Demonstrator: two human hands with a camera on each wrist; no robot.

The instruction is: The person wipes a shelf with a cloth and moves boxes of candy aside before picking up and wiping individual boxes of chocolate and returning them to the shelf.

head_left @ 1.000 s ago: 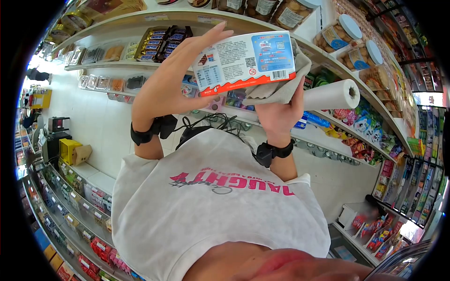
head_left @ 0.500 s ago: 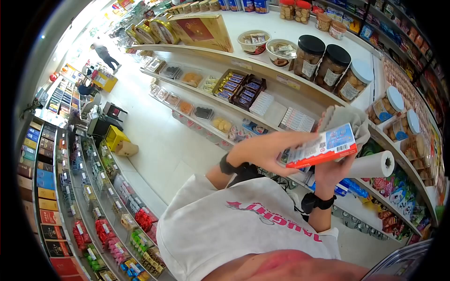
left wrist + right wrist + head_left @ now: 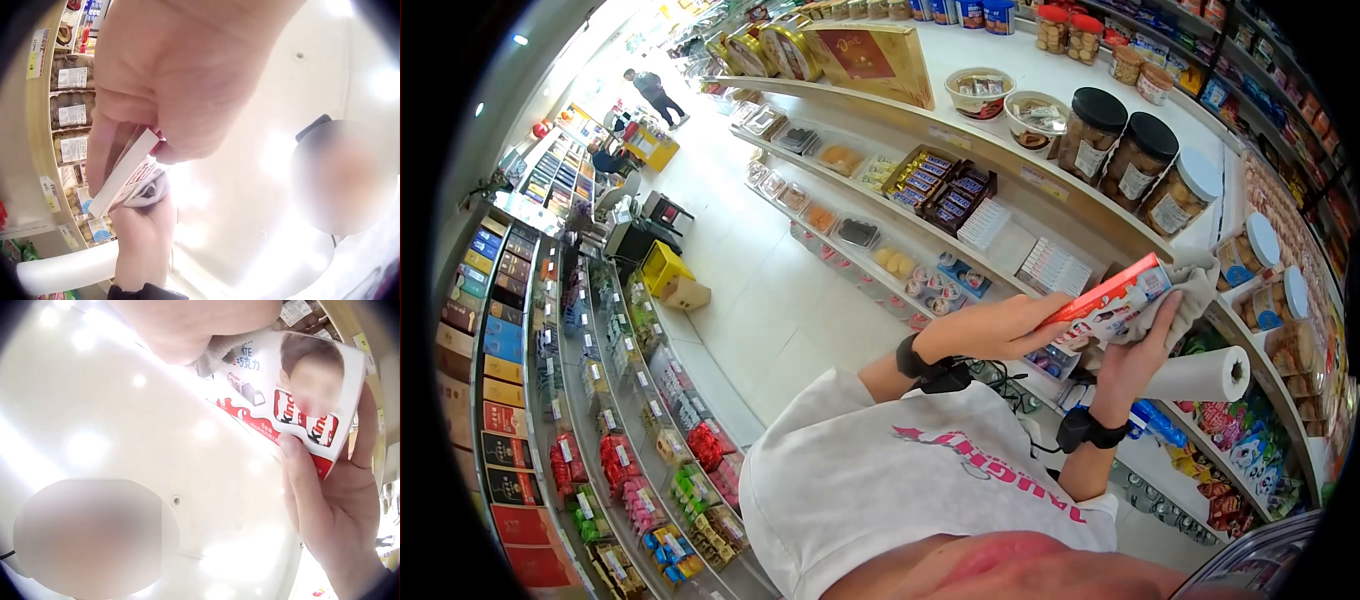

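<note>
The left hand (image 3: 990,328) grips one end of a red and white chocolate box (image 3: 1108,297), held tilted in front of the shirt. In the right wrist view, the left hand's (image 3: 340,519) thumb lies on the box's (image 3: 265,403) printed front, with its fingers behind. A grey cloth (image 3: 1192,290) is bunched in the right hand (image 3: 1130,368) against the box's other end. From the left wrist, the box (image 3: 125,175) shows a white narrow side, and the cloth (image 3: 149,192) sits between it and the right hand (image 3: 142,240).
A white roll (image 3: 1195,377) lies beside the right hand. Beyond the hands, shelves hold lidded jars (image 3: 1090,135), chocolate bars (image 3: 920,182) and trays. More stocked shelves (image 3: 615,400) line the left. Down the aisle stand a yellow bin (image 3: 665,265) and a person (image 3: 655,95).
The head view has swung, bringing the aisle into sight. The box has turned from its text-covered back toward a red side, and the left hand has moved with it. The cloth stays in the right hand.
</note>
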